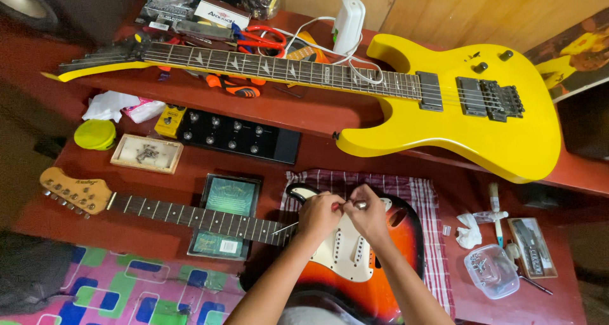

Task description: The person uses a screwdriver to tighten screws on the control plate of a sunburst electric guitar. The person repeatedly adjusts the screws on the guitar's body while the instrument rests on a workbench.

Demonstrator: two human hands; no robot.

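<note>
Two bare arms come up from the bottom edge, at about 6 o'clock, and lean in toward each other. The hands meet near the middle, a little below it. The left hand is curled, knuckles up, with its fingers pinched together at its 2 o'clock side. The right hand is bent at the wrist, and its fingers pinch at its 10 o'clock side. The fingertips of both hands almost touch.
</note>
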